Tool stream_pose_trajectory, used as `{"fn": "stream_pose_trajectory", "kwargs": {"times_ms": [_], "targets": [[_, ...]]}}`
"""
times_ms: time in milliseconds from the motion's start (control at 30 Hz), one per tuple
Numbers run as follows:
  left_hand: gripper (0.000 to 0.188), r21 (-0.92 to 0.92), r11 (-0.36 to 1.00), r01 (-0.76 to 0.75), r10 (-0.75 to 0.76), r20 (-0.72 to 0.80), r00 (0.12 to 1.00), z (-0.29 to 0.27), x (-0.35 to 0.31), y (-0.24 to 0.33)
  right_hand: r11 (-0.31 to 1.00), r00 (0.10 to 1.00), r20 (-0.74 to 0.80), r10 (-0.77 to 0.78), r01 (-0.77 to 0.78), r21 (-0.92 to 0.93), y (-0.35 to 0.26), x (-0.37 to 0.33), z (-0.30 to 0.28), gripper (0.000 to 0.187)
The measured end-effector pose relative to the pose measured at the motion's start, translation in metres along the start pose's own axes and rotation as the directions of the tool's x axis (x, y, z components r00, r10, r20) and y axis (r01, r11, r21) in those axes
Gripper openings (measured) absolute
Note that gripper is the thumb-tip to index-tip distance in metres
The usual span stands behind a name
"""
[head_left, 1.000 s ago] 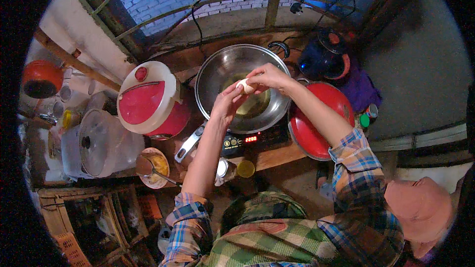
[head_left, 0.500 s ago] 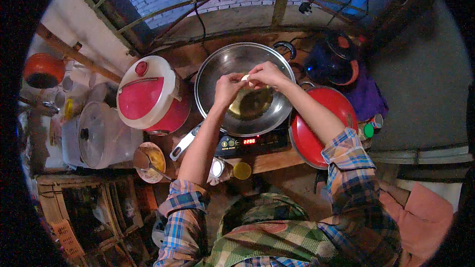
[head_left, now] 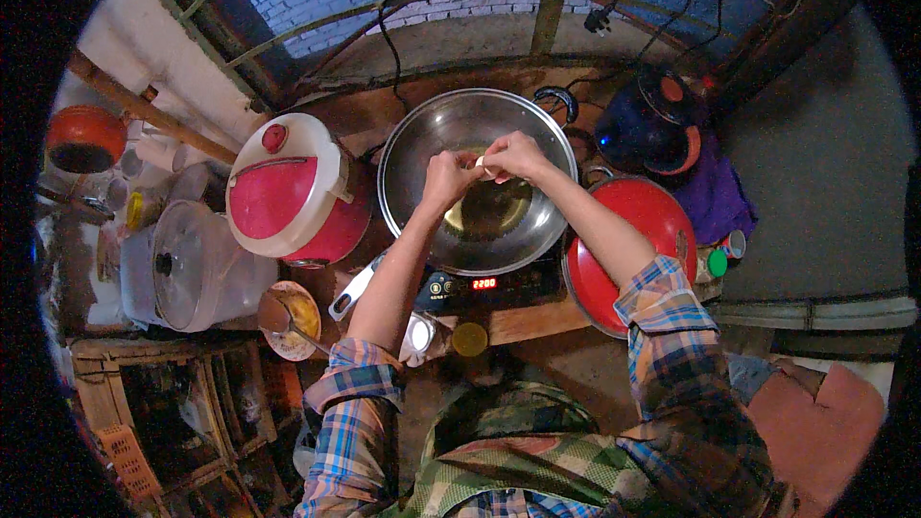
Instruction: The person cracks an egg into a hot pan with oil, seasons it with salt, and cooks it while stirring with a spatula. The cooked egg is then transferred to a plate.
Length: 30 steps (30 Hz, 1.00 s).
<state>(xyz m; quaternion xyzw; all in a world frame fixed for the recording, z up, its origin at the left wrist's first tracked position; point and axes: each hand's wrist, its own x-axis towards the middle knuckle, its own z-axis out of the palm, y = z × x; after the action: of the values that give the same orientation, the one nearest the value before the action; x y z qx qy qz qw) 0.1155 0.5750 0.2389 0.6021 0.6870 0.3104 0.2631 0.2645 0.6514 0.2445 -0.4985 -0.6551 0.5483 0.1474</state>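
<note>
Both my hands are over a wide steel wok [head_left: 408,149] with a pool of yellowish liquid [head_left: 487,214] in its bottom. My left hand [head_left: 451,179] and my right hand [head_left: 518,155] meet above the liquid, fingers pinched on a small whitish piece [head_left: 486,168]. Too small and too covered by fingertips to name, the piece sits between the two hands. Under the wok is a black induction cooker [head_left: 518,285] with a lit red display. The wok's light-coloured long handle [head_left: 352,294] points toward me, beside my left forearm.
Left of the wok stands a pink and white rice cooker [head_left: 288,194]. A bowl [head_left: 309,299] with a spoon lies nearer me, by a white-topped jar [head_left: 420,334] and a yellow lid [head_left: 470,339]. On the right are a red lid [head_left: 624,230] and a dark kettle [head_left: 643,125].
Both hands stay together over the wok, still pinching the whitish piece, and their fingers have shifted slightly. The whole view has moved a little.
</note>
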Motion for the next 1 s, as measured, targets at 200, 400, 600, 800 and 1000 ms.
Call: {"fn": "stream_pose_trajectory", "kwargs": {"times_ms": [200, 400, 600, 800, 1000], "targets": [[0.032, 0.002, 1.0, -0.009, 0.009, 0.022, 1.0, 0.006, 0.007, -0.011, 1.0, 1.0, -0.003, 0.009, -0.009, 0.003, 0.003, 0.007, 0.004, 0.021], [0.031, -0.025, 1.0, 0.019, -0.017, 0.064, 0.998, 0.004, 0.013, -0.019, 0.996, 1.0, -0.01, -0.03, 0.029, -0.082, 0.011, 0.013, 0.003, 0.025], [0.03, 0.004, 0.999, -0.037, 0.037, 0.067, 0.997, 0.004, 0.016, -0.02, 0.813, 0.943, -0.036, -0.33, 0.264, -0.519, 0.018, 0.011, 0.004, 0.031], [0.029, 0.034, 0.988, -0.15, 0.15, 0.006, 0.989, -0.005, 0.006, -0.016, 0.604, 0.897, 0.023, -0.441, 0.316, -0.731, -0.006, -0.017, 0.009, 0.031], [0.04, 0.063, 0.945, -0.322, 0.326, -0.078, 0.942, -0.022, 0.0, 0.001, 0.361, 0.694, 0.02, -0.72, 0.398, -0.843, -0.007, -0.023, 0.003, 0.036]]}}
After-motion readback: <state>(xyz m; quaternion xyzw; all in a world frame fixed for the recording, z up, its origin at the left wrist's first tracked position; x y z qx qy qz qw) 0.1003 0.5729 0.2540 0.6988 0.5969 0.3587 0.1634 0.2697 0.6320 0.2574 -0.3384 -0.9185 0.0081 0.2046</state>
